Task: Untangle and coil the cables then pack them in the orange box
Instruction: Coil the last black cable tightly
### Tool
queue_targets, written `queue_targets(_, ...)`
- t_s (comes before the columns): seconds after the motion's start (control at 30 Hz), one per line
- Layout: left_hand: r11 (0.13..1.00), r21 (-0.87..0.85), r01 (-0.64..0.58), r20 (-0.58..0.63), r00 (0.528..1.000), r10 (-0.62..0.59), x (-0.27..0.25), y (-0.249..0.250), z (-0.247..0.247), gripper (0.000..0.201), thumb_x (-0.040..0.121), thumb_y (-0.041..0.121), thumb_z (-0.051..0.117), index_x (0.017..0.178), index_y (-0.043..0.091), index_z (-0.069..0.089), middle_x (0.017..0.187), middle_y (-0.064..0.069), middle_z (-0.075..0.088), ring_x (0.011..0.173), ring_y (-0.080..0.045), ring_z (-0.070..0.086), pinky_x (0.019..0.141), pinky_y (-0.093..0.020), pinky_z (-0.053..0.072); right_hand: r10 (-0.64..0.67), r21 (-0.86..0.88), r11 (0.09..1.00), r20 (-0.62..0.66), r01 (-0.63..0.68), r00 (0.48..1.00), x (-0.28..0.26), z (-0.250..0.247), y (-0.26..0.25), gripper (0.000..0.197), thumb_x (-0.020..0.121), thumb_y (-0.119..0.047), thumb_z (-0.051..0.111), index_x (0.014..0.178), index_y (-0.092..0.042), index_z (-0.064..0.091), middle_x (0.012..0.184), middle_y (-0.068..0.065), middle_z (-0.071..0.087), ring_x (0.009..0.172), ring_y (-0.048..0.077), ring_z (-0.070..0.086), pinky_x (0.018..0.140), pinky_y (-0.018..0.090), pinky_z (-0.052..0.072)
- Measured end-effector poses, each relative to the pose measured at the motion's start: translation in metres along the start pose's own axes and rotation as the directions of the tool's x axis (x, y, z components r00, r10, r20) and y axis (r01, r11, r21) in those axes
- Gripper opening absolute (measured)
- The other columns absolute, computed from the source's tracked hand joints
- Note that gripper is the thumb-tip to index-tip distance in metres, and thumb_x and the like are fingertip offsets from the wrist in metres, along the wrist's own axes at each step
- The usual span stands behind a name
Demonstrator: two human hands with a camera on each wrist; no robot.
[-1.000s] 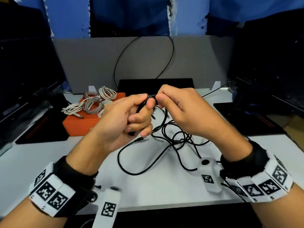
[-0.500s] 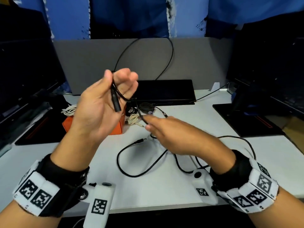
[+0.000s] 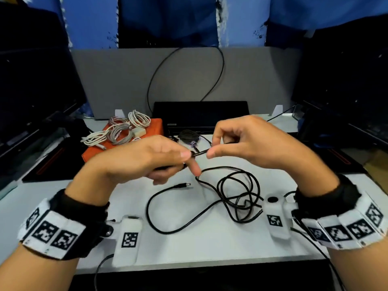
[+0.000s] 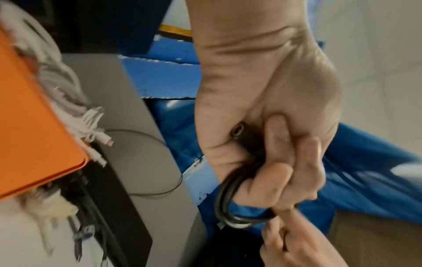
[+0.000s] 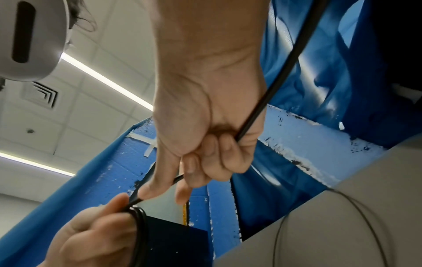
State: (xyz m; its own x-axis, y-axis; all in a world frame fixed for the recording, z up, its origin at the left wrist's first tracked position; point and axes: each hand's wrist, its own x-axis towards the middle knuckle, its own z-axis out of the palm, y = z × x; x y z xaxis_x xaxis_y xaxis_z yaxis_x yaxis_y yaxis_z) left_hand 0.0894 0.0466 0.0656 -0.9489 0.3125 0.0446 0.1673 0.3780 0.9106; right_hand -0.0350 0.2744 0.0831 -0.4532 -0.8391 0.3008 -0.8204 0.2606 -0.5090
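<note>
White desk (image 3: 189, 248): black cable (image 3: 237, 194) stretched 9-to-3 between pinching left hand (image 3: 147, 162) and right hand (image 3: 247, 143), plug (image 3: 184, 185) pointing 3.

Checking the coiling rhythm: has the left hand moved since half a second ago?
Yes. The left hand has dropped from in front of the grey partition towards the table, meeting the right hand.

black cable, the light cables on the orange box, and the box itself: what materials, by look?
Black cable: smooth rubber or PVC jacket, slight sheen, bends in soft loops.
Light cables: probably braided fabric sleeve; the surface looks textured and matte white-grey, with smooth white plastic plug ends.
Orange box: matte, rounded edges; could be plastic or coated board, the look leaves it open.
</note>
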Motion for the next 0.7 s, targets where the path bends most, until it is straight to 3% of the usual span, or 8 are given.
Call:
queue_targets(0.07, 0.964, -0.249, -0.089, -0.120, 0.991, 0.060, -0.001, -0.003, -0.010, 0.041, 0.097, 0.043, 0.062, 0.088, 0.003, 0.066, 0.043, 0.006, 0.032, 0.040, -0.017, 0.025, 0.053, -0.032, 0.034, -0.001, -0.015, 1.000, -0.061, 0.001, 0.998, 0.002, -0.004, 0.009, 0.028, 0.087, -0.051, 0.073, 0.078, -0.024, 0.070, 0.055, -0.013, 0.047, 0.053, 0.007, 0.039, 0.052, 0.020, 0.031)
queue_targets(0.2, 0.780, -0.554, -0.292, -0.443, 0.896, 0.022, 0.013, -0.002, -0.011, 0.031, 0.105, 0.029, 0.041, 0.083, 0.015, 0.057, 0.043, 0.011, 0.033, 0.033, -0.003, 0.028, 0.053, -0.021, 0.045, 0.012, -0.045, 0.999, -0.199, -0.022, 0.980, 0.011, -0.010, 0.029, 0.027, 0.102, -0.042, 0.058, 0.089, -0.024, 0.073, 0.061, -0.015, 0.053, 0.059, 0.005, 0.048, 0.056, 0.016, 0.032)
queue_targets(0.27, 0.874, -0.419, -0.247, -0.504, 0.864, 0.002, 0.022, -0.005, -0.004, 0.030, 0.106, 0.026, 0.041, 0.084, 0.012, 0.055, 0.045, 0.007, 0.033, 0.036, -0.008, 0.029, 0.055, -0.021, 0.046, 0.098, -0.066, 0.992, -0.175, -0.111, 0.980, 0.013, -0.012, 0.038, 0.033, 0.102, -0.050, 0.053, 0.091, -0.025, 0.073, 0.066, -0.008, 0.058, 0.062, 0.008, 0.054, 0.062, 0.019, 0.040)
queue_targets(0.37, 0.998, -0.053, -0.013, -0.547, 0.837, -0.018, 0.029, -0.016, 0.004, 0.034, 0.108, 0.018, 0.042, 0.079, 0.007, 0.055, 0.045, -0.001, 0.033, 0.044, -0.019, 0.032, 0.051, -0.024, 0.042, 0.170, 0.024, 0.985, -0.191, -0.168, 0.967, 0.008, -0.019, 0.043, 0.046, 0.101, -0.062, 0.045, 0.099, -0.025, 0.073, 0.080, -0.006, 0.069, 0.077, 0.004, 0.067, 0.084, 0.020, 0.048)
queue_targets(0.43, 0.996, -0.007, 0.092, -0.571, 0.817, -0.080, 0.032, -0.023, 0.006, 0.035, 0.107, 0.019, 0.047, 0.075, 0.007, 0.057, 0.045, 0.000, 0.032, 0.044, -0.019, 0.029, 0.055, -0.032, 0.040, 0.141, 0.144, 0.984, -0.263, -0.106, 0.954, 0.005, -0.020, 0.035, 0.046, 0.102, -0.065, 0.039, 0.106, -0.034, 0.074, 0.093, -0.014, 0.073, 0.093, -0.002, 0.069, 0.090, 0.028, 0.051)
queue_targets(0.53, 0.986, -0.057, 0.156, -0.640, 0.752, -0.156, 0.039, -0.024, 0.014, 0.036, 0.106, 0.020, 0.051, 0.072, 0.007, 0.056, 0.042, 0.006, 0.033, 0.038, -0.010, 0.030, 0.050, -0.029, 0.036, 0.123, 0.260, 0.966, -0.413, -0.012, 0.902, 0.011, -0.008, 0.015, 0.050, 0.102, -0.065, 0.034, 0.107, -0.034, 0.073, 0.106, -0.013, 0.074, 0.106, -0.002, 0.066, 0.097, 0.030, 0.050)
queue_targets(0.6, 0.989, -0.126, 0.082, -0.717, 0.681, -0.148, 0.045, -0.023, 0.019, 0.036, 0.106, 0.017, 0.050, 0.071, 0.008, 0.055, 0.040, 0.007, 0.034, 0.035, -0.009, 0.033, 0.045, -0.026, 0.035, 0.107, 0.243, 0.970, -0.421, -0.001, 0.901, 0.018, 0.011, 0.003, 0.057, 0.098, -0.065, 0.034, 0.108, -0.024, 0.073, 0.108, -0.007, 0.074, 0.108, 0.005, 0.066, 0.100, 0.036, 0.050)
queue_targets(0.7, 0.963, -0.266, -0.037, -0.851, 0.477, -0.217, 0.045, -0.023, 0.006, 0.034, 0.105, 0.017, 0.049, 0.072, 0.012, 0.056, 0.044, 0.004, 0.037, 0.037, -0.013, 0.034, 0.040, -0.023, 0.041, 0.059, 0.211, 0.977, -0.247, -0.006, 0.967, 0.018, 0.042, -0.009, 0.045, 0.109, -0.051, 0.037, 0.130, -0.021, 0.064, 0.125, -0.005, 0.066, 0.117, 0.005, 0.058, 0.104, 0.032, 0.046)
